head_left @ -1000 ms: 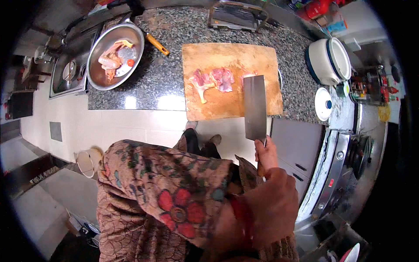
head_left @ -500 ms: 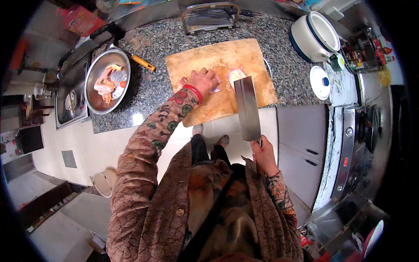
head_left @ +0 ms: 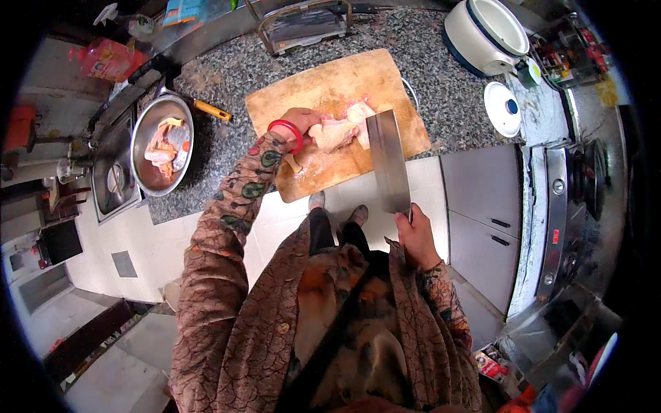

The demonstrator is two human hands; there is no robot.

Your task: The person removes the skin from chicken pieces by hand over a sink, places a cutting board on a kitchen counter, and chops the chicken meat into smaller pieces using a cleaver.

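A pale, skin-on piece of raw chicken (head_left: pixel 335 135) lies on the wooden cutting board (head_left: pixel 323 89). My left hand (head_left: pixel 304 119), with a red bangle at the wrist, grips its far left side, the fingertips partly hidden. A bony end (head_left: pixel 293 164) shows below the wrist. Another piece of chicken (head_left: pixel 360 112) touches it on the right. My right hand (head_left: pixel 418 239) is closed round the handle of a cleaver (head_left: pixel 390 162). Its broad blade points away from me, the far end over the board beside the right-hand piece, the rest beyond the board's near edge.
At the left stands a metal pan (head_left: pixel 144 175) with raw chicken in it, near a sink (head_left: pixel 103 199). A yellow-handled tool (head_left: pixel 212 110) lies behind it. A knife rack (head_left: pixel 303 29) is at the back. A white pot (head_left: pixel 475 41) and its lid (head_left: pixel 502 110) are at the right, before the stove (head_left: pixel 556 206).
My left hand has shifted from on top of the meat to its far left side. The chicken there now shows its skin and looks turned over. The cleaver stays almost in place.
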